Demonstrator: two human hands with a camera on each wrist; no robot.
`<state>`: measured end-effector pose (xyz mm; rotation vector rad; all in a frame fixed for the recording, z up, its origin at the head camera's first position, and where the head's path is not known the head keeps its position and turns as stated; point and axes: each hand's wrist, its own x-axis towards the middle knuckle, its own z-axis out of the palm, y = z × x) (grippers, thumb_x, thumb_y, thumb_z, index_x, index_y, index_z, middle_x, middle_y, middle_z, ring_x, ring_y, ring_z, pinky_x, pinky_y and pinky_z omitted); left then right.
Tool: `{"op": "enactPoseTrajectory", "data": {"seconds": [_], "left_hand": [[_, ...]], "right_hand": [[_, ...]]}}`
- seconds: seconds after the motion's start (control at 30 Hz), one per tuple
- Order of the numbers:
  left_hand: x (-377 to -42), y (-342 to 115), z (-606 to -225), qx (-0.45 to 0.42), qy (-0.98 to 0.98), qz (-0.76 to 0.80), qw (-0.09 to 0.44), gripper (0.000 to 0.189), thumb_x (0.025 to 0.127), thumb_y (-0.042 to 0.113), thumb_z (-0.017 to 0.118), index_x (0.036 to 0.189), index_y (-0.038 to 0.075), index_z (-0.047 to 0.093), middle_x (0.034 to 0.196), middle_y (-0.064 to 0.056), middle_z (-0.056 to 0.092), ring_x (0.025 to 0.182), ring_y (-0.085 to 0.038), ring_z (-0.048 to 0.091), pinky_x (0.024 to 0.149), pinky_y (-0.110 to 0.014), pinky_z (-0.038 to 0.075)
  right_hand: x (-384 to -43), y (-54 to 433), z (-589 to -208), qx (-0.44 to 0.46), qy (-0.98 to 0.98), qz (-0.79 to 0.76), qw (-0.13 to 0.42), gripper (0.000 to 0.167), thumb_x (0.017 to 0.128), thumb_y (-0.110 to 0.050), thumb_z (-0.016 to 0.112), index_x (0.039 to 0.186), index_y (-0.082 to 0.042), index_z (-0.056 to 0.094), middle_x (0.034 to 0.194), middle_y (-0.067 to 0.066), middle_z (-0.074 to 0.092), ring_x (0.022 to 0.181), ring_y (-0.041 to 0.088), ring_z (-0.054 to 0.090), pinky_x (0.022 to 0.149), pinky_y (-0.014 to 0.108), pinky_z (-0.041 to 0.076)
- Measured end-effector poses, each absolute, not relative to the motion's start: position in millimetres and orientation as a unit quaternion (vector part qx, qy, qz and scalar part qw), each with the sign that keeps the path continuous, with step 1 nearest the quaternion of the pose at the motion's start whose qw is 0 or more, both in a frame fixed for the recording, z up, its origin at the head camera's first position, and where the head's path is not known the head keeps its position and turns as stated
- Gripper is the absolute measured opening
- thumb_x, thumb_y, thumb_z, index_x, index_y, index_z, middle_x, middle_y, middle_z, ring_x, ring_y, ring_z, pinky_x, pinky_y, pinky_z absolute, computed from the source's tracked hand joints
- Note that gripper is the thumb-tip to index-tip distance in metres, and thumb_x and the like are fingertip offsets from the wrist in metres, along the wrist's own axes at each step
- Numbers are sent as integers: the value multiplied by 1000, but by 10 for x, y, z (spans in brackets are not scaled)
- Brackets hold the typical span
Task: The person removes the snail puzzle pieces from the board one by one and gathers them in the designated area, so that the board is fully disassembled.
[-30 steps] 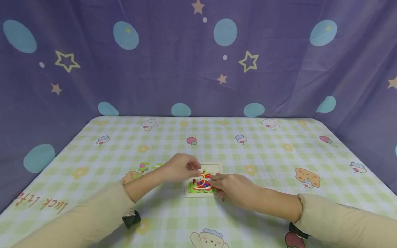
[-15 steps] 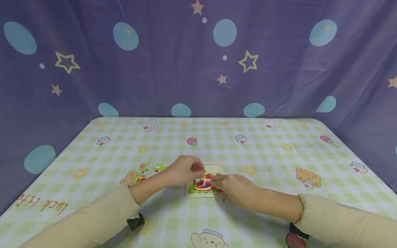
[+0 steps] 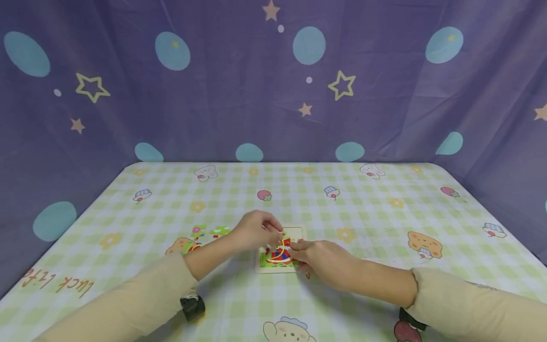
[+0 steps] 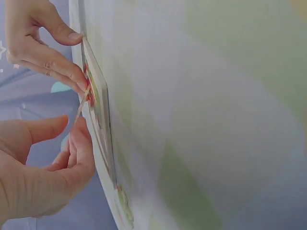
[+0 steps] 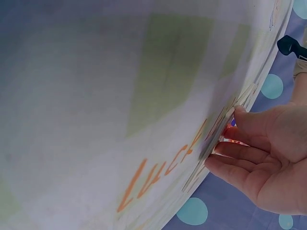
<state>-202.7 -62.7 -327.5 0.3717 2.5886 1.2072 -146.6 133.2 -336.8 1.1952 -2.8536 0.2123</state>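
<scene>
A shallow wooden puzzle board (image 3: 275, 271) lies on the table, with a red, blue, yellow and green picture partly filling it. My left hand (image 3: 252, 231) is above its left side. In the left wrist view, a thin puzzle piece (image 4: 82, 105) slants from that hand's fingertips to the pieces on the board. The left hand seems to pinch its upper end, though a finger hides part of the contact. My right hand (image 3: 326, 263) holds the board's right edge, some fingertips over the picture and others at the side. In the right wrist view, these fingers (image 5: 225, 167) touch the rim.
Left of the board lie loose puzzle pieces: one with a pink flower (image 3: 198, 231), a green and white one (image 3: 220, 231) and a red and green one (image 3: 192, 246) partly behind the left forearm. A checked cloth (image 3: 363, 304) covers the table. A purple curtain (image 3: 239, 95) hangs behind.
My left hand has shifted slightly right over the board, and its fingers have spread a little. More of the loose pieces shows behind the left arm. The right hand stays at the board's edge.
</scene>
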Motion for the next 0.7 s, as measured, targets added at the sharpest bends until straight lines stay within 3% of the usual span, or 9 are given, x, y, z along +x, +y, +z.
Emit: {"op": "enactPoseTrajectory", "data": {"seconds": [0.23,0.7], "left_hand": [[-1997,-580,-3299,68,879,453,136,8,80,9,74,86,6,70,75,-4,71,63,-10,63,59,-22,48],[-2056,-704,-3297,48,879,459,119,7,79,10,75,86,7,73,72,-3,71,63,-9,63,59,-21,47]], "right_hand": [[-1470,1329,-3381,389,-918,69,25,41,84,-18,71,122,-4,65,128,12,63,119,27,62,88,36,55],[-1484,1338,-3367,391,-915,97,10,39,85,-17,71,121,-3,66,128,13,64,120,26,62,92,37,54]]}}
